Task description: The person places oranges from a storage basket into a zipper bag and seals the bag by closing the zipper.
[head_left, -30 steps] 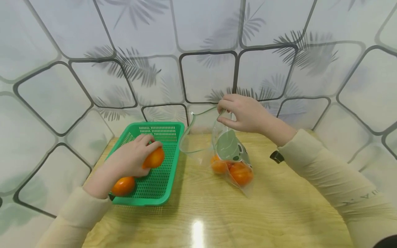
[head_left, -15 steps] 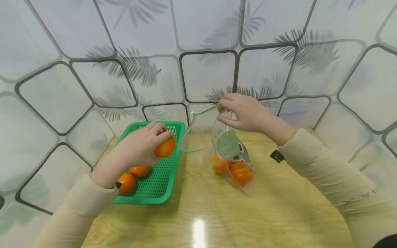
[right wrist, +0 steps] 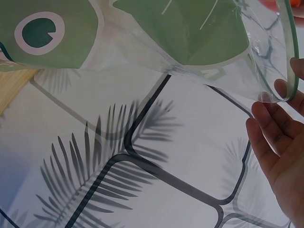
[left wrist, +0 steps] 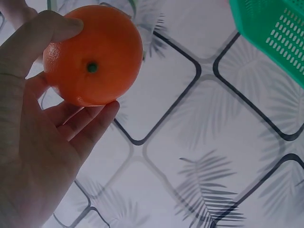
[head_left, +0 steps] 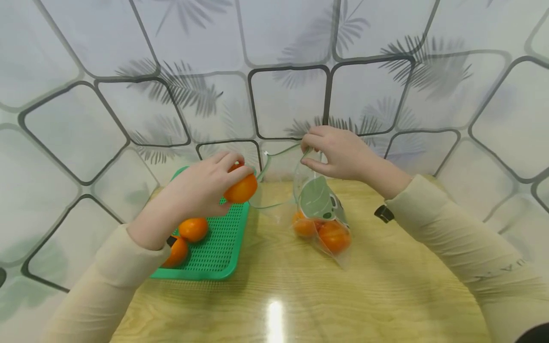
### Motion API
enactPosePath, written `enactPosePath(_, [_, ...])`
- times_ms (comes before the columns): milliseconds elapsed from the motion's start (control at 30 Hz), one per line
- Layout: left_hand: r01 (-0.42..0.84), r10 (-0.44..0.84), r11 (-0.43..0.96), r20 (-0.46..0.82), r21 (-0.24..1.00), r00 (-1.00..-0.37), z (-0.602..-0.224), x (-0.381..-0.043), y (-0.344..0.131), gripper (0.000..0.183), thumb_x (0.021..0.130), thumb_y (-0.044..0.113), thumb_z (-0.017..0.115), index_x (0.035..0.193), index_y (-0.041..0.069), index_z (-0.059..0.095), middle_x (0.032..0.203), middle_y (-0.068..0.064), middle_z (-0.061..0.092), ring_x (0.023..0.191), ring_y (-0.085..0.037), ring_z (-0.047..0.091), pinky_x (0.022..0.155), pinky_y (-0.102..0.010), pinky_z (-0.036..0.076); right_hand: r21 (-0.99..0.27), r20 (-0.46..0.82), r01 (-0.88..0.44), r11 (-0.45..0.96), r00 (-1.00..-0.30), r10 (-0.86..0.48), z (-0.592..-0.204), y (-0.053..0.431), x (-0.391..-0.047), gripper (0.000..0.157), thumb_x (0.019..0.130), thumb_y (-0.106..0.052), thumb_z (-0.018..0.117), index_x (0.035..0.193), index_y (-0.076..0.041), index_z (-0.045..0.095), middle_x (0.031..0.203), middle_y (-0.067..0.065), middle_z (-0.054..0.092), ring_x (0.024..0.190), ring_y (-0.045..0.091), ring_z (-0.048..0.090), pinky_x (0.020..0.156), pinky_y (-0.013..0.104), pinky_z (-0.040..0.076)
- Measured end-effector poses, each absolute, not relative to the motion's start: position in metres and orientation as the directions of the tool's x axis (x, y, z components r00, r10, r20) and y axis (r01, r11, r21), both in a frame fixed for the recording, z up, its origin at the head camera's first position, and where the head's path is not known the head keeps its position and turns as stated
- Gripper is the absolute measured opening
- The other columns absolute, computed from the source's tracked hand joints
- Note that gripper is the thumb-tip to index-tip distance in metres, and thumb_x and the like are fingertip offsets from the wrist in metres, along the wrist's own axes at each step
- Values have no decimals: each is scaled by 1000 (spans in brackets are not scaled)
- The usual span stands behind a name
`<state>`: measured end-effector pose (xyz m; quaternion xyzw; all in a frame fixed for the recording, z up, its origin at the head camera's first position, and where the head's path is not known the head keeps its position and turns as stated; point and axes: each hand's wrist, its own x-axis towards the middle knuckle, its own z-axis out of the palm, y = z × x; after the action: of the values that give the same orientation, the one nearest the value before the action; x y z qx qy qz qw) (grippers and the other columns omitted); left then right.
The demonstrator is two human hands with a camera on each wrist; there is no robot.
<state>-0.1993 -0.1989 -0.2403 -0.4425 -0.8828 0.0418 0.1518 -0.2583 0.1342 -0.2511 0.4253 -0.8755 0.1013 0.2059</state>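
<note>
My left hand (head_left: 201, 186) grips an orange (head_left: 241, 188) above the right side of the green basket (head_left: 233, 252), close to the mouth of a clear plastic bag. In the left wrist view, the thumb and fingers curl round this orange (left wrist: 95, 57), whose green stem end shows. My right hand (head_left: 339, 152) pinches the rim of the clear zip bag (head_left: 315, 197), which has a green printed design, and its mouth gapes to the left. Several oranges (head_left: 334, 237) lie in the bottom of the bag. Two more oranges (head_left: 193, 229) lie in the basket, one partly behind my left wrist.
The basket and bag stand on a wooden table (head_left: 283, 286). Behind them rises a pale wall covering (head_left: 287, 105) with dark outlines and leaf prints. A small black piece (head_left: 383, 214) hangs by the right cuff.
My left hand has lifted the orange up and to the right, out of the basket toward the bag's mouth. The right hand and bag stay nearly in place.
</note>
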Motion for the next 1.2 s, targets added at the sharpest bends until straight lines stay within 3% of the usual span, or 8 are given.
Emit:
enactPosePath(300, [778, 799, 596, 242, -197, -551, -227, -201, -183, 75, 72, 11, 91, 140, 15, 61, 132, -10, 58, 121, -30, 57, 79, -42, 61, 4, 453, -786, 619, -550, -701, -249, 136, -258, 17, 99, -30, 73, 105, -14, 68, 102, 6, 68, 90, 24, 67, 77, 43, 59])
enactPosePath(633, [802, 816, 571, 234, -178, -529, -224, -206, -167, 76, 75, 14, 92, 144, 15, 61, 140, -12, 58, 127, -32, 58, 96, -47, 60, -5, 444, -782, 623, -560, -699, -246, 136, -257, 17, 100, -28, 73, 105, -13, 68, 102, 7, 68, 91, 25, 68, 79, 44, 60])
enactPosePath(1200, [807, 819, 567, 218, -167, -530, -240, -218, -154, 75, 74, 13, 92, 144, 16, 63, 134, -7, 60, 115, -27, 60, 88, -42, 61, -11, 467, -793, 610, -543, -698, -250, 135, -255, 10, 100, -19, 72, 103, -10, 69, 100, 7, 68, 86, 25, 64, 77, 44, 58])
